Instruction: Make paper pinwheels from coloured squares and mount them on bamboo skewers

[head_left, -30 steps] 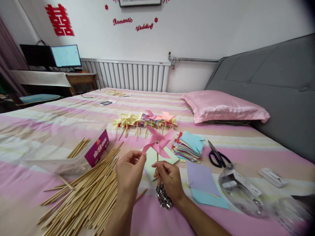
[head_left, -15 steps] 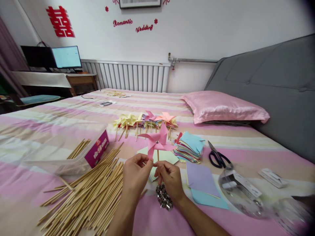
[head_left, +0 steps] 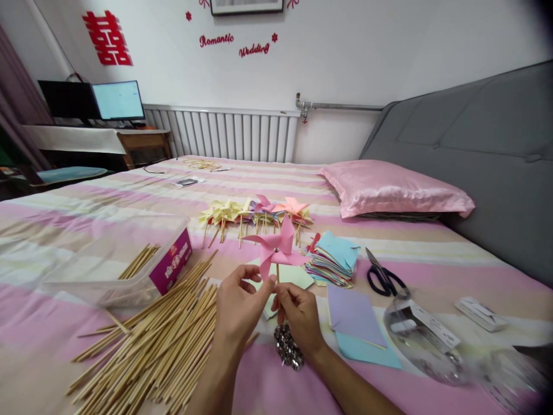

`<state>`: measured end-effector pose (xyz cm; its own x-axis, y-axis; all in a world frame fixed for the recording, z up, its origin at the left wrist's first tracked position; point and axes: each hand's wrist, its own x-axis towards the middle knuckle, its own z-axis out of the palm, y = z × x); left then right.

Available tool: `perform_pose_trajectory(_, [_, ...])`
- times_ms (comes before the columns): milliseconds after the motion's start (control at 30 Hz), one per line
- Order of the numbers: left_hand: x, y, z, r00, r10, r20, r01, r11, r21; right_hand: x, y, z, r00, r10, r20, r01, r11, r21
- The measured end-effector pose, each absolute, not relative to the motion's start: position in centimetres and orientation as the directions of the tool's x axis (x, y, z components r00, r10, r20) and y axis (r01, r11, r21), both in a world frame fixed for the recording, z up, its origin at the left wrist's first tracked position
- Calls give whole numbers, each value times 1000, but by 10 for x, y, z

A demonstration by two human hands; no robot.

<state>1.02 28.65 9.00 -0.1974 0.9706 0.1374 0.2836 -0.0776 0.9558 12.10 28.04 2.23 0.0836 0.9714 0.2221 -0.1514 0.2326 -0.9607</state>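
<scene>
A pink paper pinwheel (head_left: 279, 246) on a wooden stick is upright in the middle of the head view. My right hand (head_left: 299, 316) is closed around the stick below the paper blades. My left hand (head_left: 240, 302) is at the pinwheel's lower blade, its thumb tip touching or very near the paper and its fingers apart from the thumb. Just under my right hand lies a pile of shiny metal pins (head_left: 287, 347). Behind both hands, pale green paper (head_left: 296, 278) lies on the bed, partly hidden.
Wooden sticks (head_left: 159, 346) lie heaped at the left beside a clear plastic box (head_left: 147, 282). Several finished pinwheels (head_left: 224, 212) lie farther back. To the right are stacked coloured papers (head_left: 334, 259), purple paper (head_left: 355, 314), scissors (head_left: 382, 276) and a clear plastic container (head_left: 421, 340).
My left fingers have loosened from the pinwheel's lower blade and spread away from the thumb. My right hand keeps its hold on the stick, almost unmoved.
</scene>
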Motion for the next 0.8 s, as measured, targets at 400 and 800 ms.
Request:
perform_pose_trajectory(400, [13, 284, 100, -198, 978, 68, -270, -121, 955, 118, 273, 22, -102, 963, 247, -85, 239, -967])
perform_pose_trajectory(800, [14, 283, 98, -220, 974, 54, -276, -115, 954, 117, 271, 22, -127, 957, 261, -74, 253, -965])
